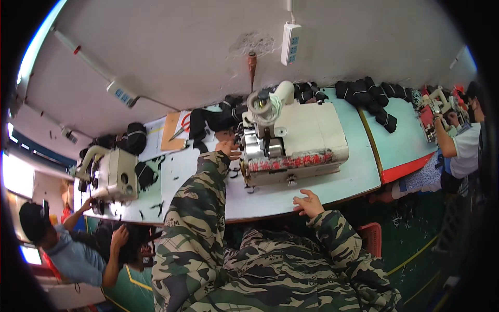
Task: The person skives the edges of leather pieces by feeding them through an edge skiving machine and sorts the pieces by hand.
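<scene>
A cream industrial sewing machine (312, 127) stands on the pale work table in front of me, a looped hose and round metal parts at its left end. My left hand (227, 149) is beside that left end, close to the needle area, fingers apart and partly stretched toward the machine; I see nothing held in it. My right hand (309, 204) hovers at the table's front edge, right of the machine's front knob, with spread fingers and nothing in them. Black fabric pieces (215, 120) lie behind my left hand, near red-handled scissors (183, 127) on brown card.
Bundles of tied black fabric (364, 92) line the back right. A second sewing machine (112, 174) stands at left, with a person (78, 249) seated by it. Another person (462, 140) works at far right. A red plastic basket (372, 239) sits below the table.
</scene>
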Demonstrator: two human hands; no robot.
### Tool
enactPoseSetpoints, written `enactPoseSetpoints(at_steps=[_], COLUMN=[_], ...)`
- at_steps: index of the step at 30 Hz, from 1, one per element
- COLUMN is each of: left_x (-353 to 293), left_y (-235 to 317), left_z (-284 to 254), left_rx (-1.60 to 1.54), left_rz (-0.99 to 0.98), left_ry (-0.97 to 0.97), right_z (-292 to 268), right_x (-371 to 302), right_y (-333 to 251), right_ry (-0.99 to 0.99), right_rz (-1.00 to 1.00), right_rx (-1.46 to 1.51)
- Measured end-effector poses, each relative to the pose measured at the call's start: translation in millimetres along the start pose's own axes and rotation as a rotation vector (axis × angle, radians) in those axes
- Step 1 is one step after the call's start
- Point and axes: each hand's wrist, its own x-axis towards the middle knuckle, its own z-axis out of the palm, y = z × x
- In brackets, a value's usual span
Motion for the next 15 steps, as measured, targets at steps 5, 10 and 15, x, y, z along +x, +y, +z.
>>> enactPoseSetpoints(at_steps=[5, 10, 15], left_x=[36.8, 45.3, 28.6], left_y=[-0.8, -23.6, -9.3], left_z=[-13.2, -23.5, -22.5], left_rx=[0.24, -0.048, 0.242], left_rz=[0.019, 0.111, 0.271], left_ry=[-0.051, -0.221, -0.229], right_z=[32.4, 45.6, 45.8], right_x=[25.4, 59.5, 74.3], right_y=[-16.8, -4.6, 15.4], right_ry=[0.077, 0.27, 0.693], right_rz=[0.149, 0.128, -0.225], right_rx=[-0.056, 0.057, -0.487])
